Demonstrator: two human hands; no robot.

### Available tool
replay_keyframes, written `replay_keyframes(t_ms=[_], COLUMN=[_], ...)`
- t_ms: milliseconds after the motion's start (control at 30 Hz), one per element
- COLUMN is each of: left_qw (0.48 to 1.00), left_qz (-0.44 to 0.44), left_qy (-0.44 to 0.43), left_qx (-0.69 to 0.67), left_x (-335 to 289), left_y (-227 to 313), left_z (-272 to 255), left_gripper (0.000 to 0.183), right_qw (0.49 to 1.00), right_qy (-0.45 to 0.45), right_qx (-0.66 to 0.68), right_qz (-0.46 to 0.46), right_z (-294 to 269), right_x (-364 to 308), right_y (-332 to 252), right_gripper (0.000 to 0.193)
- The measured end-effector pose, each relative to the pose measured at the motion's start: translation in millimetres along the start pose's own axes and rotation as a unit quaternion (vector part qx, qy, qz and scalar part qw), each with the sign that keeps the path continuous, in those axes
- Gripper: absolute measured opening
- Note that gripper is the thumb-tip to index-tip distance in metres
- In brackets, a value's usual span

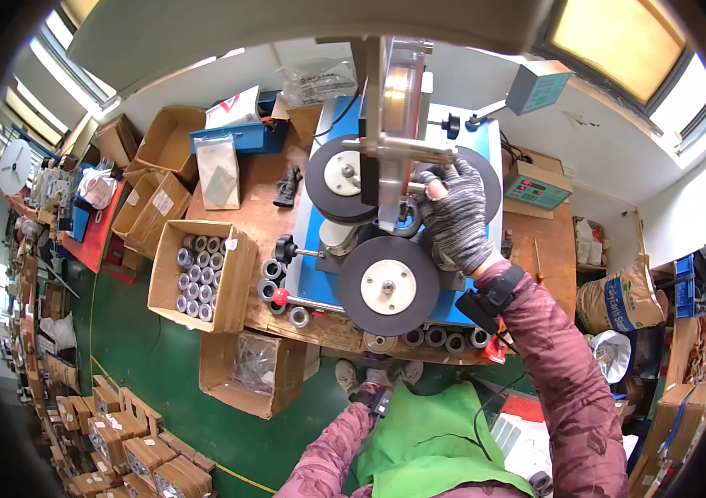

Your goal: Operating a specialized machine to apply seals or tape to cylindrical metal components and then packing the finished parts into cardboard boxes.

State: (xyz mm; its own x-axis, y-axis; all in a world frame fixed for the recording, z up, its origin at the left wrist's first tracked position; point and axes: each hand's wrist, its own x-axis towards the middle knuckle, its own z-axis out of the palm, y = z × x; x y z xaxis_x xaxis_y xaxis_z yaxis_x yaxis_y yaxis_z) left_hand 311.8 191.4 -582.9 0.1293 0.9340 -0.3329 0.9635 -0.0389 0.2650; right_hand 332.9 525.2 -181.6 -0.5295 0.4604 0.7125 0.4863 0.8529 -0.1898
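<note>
My right hand (457, 207), in a grey knit glove with the thumb tip bare, is up at the winding machine (307, 270). Its fingers curl beside the end of a metal rod (415, 150); what they grip is hidden. Next to the thumb a dark ring (407, 222) sits among the black discs (388, 286). At the table's front edge, below the front disc, is my left hand (376, 363), small and mostly covered. Its fingers are too hidden to read. A pale ring-shaped part (379, 342) lies just beyond it.
Several grey rings (455, 341) line the table's front edge. A carton of wrapped rings (241, 274) stands left, with another carton (287, 373) below it. A red ball-ended lever (281, 296) juts left. Control boxes (538, 187) stand right; a blue tray (241, 137) lies behind.
</note>
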Motion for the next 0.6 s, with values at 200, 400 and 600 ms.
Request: replay_keyframes(t_ms=[200,400,600], left_qw=[0.735,0.892,0.642], left_qz=[-0.173,-0.126,-0.374], left_qy=[0.036,-0.019,-0.101], left_qx=[-0.654,-0.434,-0.661], left_x=[5,-20,-112], left_y=[-39,-59,-99], left_z=[-6,42,11], left_gripper=[0.036,0.028,0.021], right_qw=[1.0,1.0,0.997], right_qy=[0.006,0.001,-0.006], right_qx=[-0.025,-0.014,-0.063], right_qz=[0.011,0.0,0.04], right_z=[-6,2,-8], right_x=[0,0,-13], right_y=[-2,-10,7], right_gripper=[0.018,0.013,0.016])
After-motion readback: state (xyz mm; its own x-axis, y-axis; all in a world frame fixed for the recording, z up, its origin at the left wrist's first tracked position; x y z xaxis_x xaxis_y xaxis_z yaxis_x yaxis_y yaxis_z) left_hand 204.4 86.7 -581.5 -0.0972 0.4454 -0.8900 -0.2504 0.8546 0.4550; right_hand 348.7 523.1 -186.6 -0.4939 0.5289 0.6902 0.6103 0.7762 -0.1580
